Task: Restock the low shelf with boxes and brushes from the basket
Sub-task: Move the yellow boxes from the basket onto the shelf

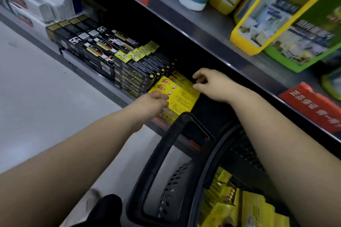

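left hand and right hand apparently grip yellow boxes on shelf; basket holds more packs: task incomplete.

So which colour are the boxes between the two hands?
The boxes are bright yellow with red marks; head view.

Left arm: bare, stretched forward, palm down.
Left hand: fingers curled downward; grip unclear.
Right hand: reached forward, thumb and forefinger curled, slightly apart.
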### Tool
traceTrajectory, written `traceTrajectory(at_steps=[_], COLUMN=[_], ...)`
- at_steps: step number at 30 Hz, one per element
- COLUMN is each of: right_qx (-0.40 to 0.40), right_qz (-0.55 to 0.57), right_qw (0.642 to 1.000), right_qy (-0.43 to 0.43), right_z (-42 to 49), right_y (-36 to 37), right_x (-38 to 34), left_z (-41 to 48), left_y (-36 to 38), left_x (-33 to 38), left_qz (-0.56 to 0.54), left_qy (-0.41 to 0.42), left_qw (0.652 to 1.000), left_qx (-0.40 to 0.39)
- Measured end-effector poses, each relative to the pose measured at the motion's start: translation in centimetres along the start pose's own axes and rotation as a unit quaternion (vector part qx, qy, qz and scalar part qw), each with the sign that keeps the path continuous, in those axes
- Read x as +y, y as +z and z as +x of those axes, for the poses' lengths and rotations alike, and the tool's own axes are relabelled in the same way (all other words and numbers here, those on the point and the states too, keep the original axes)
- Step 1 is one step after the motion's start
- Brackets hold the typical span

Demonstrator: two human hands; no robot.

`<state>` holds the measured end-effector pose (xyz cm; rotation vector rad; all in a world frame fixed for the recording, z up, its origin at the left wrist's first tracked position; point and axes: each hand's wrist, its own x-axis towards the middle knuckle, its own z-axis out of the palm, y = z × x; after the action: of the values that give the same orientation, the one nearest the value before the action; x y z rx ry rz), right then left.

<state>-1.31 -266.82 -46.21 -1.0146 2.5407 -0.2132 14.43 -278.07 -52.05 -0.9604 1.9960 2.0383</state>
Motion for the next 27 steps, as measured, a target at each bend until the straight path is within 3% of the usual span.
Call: traceTrajectory(at_steps=[3, 9, 12, 15, 18, 23, 27], right_qx=[0.068, 0.007, -0.006, -0.052, -0.061, 0.028, 0.182], right_qz=[0.116, 0.31, 0.291, 0.179, 0.154, 0.067, 0.186], right_qw=[0.989, 0.95, 0.956, 0.978, 0.981, 0.991, 0.961], right_qy=[-0.057, -0.037, 0.032, 0.089, 0.097, 0.114, 0.098], right_z=[-6.8, -18.2, -20.9, -21.5, -20.6, -19.1, -22.3], right_y=[-2.2, -1.9, 2.2, 7.3, 11.2, 12.3, 7.6], right_x=[-0.6, 2.2, 6.0, 9.2, 9.4, 8.4, 7.8], left_z=[-3.7, -11.7, -14.4, -15.9, -16.4, -15.4, -14.6], left_y=[-1.0, 3.1, 6.7, 8.9, 10.2, 11.7, 12.8], left_x=[3.7, 8.8, 8.5, 7.0, 5.6, 3.9, 2.8], left_qz=[0.021, 0.158, 0.263, 0.383, 0.347, 0.25, 0.264], left_qy=[0.086, 0.222, 0.246, 0.225, 0.182, 0.153, 0.153], left_qw=[0.996, 0.962, 0.925, 0.882, 0.906, 0.948, 0.942], left_qx=[-0.004, -0.034, -0.119, -0.155, -0.16, -0.122, -0.138])
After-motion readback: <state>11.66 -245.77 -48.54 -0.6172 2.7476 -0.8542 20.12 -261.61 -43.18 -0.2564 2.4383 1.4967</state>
